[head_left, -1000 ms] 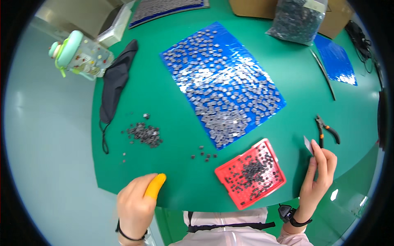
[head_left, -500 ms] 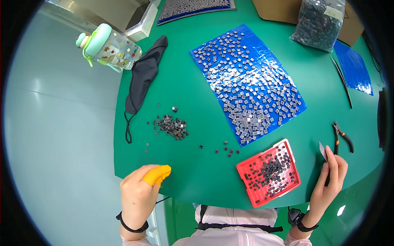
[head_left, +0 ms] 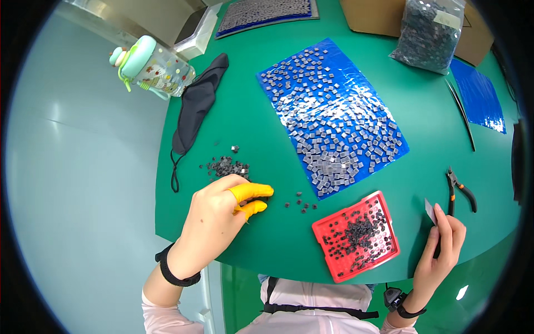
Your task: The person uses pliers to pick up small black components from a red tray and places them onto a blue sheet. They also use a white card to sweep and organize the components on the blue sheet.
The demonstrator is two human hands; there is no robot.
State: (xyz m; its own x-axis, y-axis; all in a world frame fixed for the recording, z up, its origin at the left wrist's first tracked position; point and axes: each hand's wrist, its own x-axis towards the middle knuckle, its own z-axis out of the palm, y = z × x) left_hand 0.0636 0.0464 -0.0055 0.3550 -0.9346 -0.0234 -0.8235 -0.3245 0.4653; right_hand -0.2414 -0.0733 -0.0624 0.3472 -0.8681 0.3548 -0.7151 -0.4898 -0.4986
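My left hand, with yellow finger cots on the thumb and index finger, reaches over the green table. Its two covered fingertips are apart, beside a few loose small dark parts. Just beyond the knuckles lies a pile of small dark parts, partly hidden by the hand. A red tray, holding many small black parts, sits between my hands. To the tray's right, my right hand pinches a thin, flat, pale blade-like piece; its lower end is hidden by the fingers.
A blue sheet bearing many small grey square pieces lies mid-table. On the right are cutting pliers, tweezers, another blue sheet and a bag of parts. A black mask and drinking bottle stand left.
My left hand has moved right and away from me, from the near left edge toward the loose parts, and its fingers have spread. The right hand keeps its pinch. The view has shifted slightly.
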